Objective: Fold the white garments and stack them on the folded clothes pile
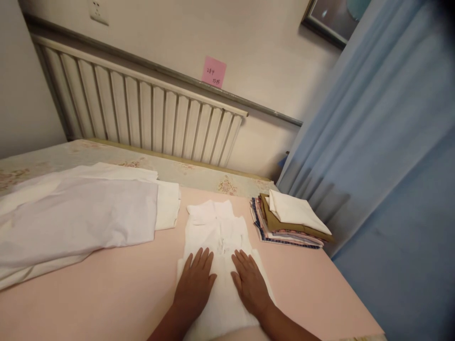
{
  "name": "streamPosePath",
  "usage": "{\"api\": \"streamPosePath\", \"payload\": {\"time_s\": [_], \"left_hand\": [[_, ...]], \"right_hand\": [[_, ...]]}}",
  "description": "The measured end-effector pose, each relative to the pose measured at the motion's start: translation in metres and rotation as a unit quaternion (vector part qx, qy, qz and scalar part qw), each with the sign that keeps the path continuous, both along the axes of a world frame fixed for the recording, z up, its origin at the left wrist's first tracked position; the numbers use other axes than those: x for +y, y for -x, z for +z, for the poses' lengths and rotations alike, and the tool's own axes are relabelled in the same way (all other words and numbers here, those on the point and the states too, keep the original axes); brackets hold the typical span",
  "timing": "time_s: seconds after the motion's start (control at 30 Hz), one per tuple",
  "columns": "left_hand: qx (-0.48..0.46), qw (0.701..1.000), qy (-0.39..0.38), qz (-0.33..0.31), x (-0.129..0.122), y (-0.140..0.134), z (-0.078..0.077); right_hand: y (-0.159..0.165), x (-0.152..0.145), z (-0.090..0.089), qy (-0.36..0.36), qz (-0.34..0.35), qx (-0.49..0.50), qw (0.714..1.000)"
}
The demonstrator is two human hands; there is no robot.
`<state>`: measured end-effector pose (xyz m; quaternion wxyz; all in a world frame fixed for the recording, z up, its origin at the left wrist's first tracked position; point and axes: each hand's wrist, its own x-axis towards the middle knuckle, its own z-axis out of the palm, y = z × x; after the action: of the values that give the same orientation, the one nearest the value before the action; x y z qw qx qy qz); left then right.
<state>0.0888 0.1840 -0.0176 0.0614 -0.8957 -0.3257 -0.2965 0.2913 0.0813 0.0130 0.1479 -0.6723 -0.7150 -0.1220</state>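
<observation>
A white garment (222,308), seemingly a shirt with its sides folded in, lies lengthwise before me on a pink sheet (117,293). My left hand (195,279) rests flat on its left half, fingers stretched out and pointing away from me. On the right half my right hand (249,279) lies palm down in the same way, fingers extended. A strip of the white cloth shows between the two hands. Some small creases gather just beyond my fingertips. The garment's far end, perhaps a collar, is bunched slightly.
Several white garments (117,213) lie spread flat on the left. At the right stands a stack of folded clothes (291,220), white on top. A floral cover (199,175) shows behind the pink sheet. Beyond are a radiator (142,104) and a blue curtain (369,113).
</observation>
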Motion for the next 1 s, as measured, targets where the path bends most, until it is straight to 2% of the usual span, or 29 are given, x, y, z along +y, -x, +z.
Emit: {"api": "streamPosePath", "payload": {"time_s": [1.0], "left_hand": [[0.0,1.0,0.008,-0.006,0.0021,0.0019,-0.0002]], "right_hand": [[0.0006,-0.0007,0.0017,0.006,-0.005,0.006,1.0]]}}
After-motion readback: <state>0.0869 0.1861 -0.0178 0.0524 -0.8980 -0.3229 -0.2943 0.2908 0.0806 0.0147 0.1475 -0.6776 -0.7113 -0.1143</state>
